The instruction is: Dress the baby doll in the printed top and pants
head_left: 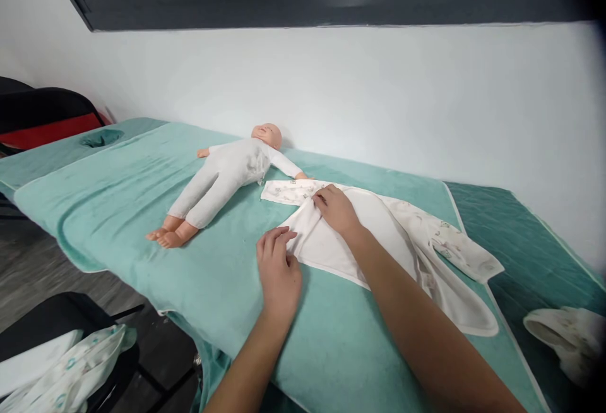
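Observation:
A white baby top (369,211) with small printed figures on its sleeves is spread out on the green cover, its plain inner side partly showing. My right hand (337,209) is closed on the cloth near the top's upper edge, fingertips pinched together. At the near left corner of the top is my left hand (279,268), fingers curved and the thumb apart from them. Its fingertips reach the cloth's edge. A baby doll (231,170) in a white suit lies on its back to the left, one arm stretched toward a patterned sleeve.
The green cover (127,185) drapes over a long table against a white wall (379,91). A patterned cloth item (568,337) lies at the right edge. Black chairs stand at left; the nearer chair (66,312) carries folded printed cloth (80,362). A dark window frame (303,12) is above.

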The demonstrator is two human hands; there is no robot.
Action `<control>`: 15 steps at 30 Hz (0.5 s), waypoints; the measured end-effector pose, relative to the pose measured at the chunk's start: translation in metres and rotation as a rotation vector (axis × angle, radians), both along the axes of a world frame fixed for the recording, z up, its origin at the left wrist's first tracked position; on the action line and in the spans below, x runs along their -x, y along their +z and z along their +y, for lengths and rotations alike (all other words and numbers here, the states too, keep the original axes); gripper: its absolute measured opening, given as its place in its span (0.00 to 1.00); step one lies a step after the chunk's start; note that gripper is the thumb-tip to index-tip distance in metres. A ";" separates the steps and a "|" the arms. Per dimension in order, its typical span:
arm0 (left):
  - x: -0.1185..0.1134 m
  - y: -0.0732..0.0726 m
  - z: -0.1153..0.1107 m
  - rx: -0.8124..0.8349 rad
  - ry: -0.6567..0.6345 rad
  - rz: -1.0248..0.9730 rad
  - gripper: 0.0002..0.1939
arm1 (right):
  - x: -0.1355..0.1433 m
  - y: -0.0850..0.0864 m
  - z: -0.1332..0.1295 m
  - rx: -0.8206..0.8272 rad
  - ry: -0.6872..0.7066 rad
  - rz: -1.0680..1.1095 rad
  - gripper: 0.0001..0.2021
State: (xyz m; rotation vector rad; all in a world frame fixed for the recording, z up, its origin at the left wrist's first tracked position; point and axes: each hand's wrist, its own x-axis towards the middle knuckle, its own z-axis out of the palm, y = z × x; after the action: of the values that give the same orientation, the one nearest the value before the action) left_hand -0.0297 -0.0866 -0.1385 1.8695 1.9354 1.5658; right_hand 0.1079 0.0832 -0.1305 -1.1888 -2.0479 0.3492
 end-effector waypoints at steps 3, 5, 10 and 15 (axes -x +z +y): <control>0.004 0.000 0.003 0.059 0.005 -0.020 0.25 | -0.002 -0.002 0.003 0.027 -0.039 -0.007 0.09; 0.010 0.004 0.009 0.117 0.023 -0.043 0.21 | -0.004 -0.003 0.004 0.041 -0.053 -0.012 0.08; 0.031 0.028 0.055 0.341 0.048 0.096 0.11 | -0.007 0.000 0.004 0.056 -0.079 -0.060 0.07; 0.025 0.048 0.111 0.590 0.021 0.298 0.17 | -0.008 0.004 0.000 0.079 -0.047 -0.119 0.12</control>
State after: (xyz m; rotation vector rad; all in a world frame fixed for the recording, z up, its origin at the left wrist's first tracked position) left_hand -0.0546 0.0243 -0.0903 1.8741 2.2044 0.6179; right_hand 0.1164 0.0836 -0.1262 -1.3326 -2.1207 0.3469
